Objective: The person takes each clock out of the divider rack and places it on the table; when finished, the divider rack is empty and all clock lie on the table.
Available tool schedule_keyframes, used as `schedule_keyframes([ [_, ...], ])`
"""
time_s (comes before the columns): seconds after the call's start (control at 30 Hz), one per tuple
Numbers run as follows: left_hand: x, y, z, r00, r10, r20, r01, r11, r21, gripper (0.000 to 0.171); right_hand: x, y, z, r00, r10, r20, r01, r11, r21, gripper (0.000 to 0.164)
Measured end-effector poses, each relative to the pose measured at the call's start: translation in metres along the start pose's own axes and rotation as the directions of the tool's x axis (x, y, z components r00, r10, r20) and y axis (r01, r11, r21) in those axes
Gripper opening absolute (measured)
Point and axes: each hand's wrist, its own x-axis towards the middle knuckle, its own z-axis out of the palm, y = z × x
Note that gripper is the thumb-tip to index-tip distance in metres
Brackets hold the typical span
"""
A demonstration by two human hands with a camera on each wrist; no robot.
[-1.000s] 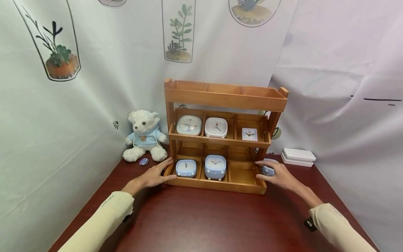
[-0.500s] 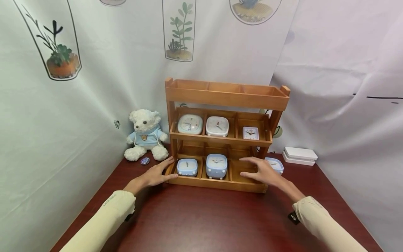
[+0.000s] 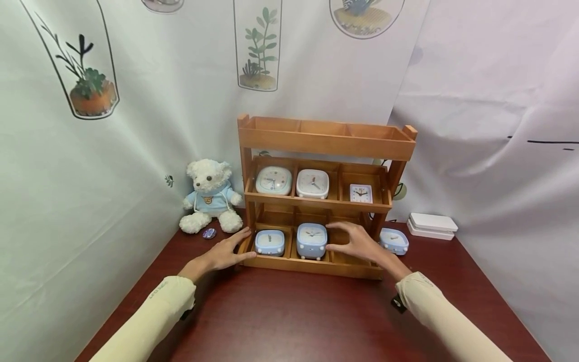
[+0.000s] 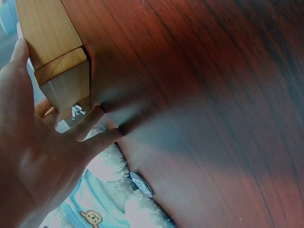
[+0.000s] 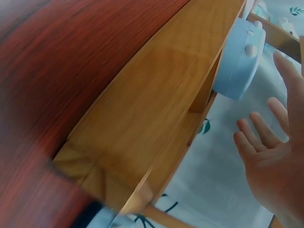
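Left hand [image 3: 221, 255] is laid, fingers spread, against the bottom-left end of a three-tier wooden rack [image 3: 326, 144] on the surface [image 3: 289, 311]; right hand [image 3: 355, 243] is held thumb and fingers apart, just right of the blue alarm clock [image 3: 312, 241] seated in the bottom-middle compartment, contact can't be told. Another light-blue clock [image 3: 270, 243] is set bottom-left, one more boxy clock [image 3: 394, 242] is placed right of the rack. Behind, three clocks are lined up mid-tier, teddy bear [image 3: 209, 196] is propped left.
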Motion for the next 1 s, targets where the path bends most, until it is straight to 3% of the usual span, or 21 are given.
schedule_keyframes([
  [0.33, -0.001, -0.001, 0.0, 1.0, 0.006, -0.009, -0.006, 1.0, -0.004, 0.09, 0.024, -0.008, 0.026, 0.998, -0.024, 0.065, 0.023, 1.0, 0.015, 0.066],
  [0.67, -0.001, -0.001, 0.001, 1.0, 0.017, -0.012, -0.017, 1.0, 0.008, 0.091, 0.031, -0.011, 0.037, 0.991, -0.036, 0.129, 0.035, 0.999, 0.007, 0.061],
  [1.0, 0.0, 0.001, 0.0, 1.0, 0.0, -0.014, 0.0, 1.0, 0.013, 0.091, 0.029, -0.008, 0.036, 0.995, -0.04, 0.089, 0.043, 0.999, -0.03, 0.058],
])
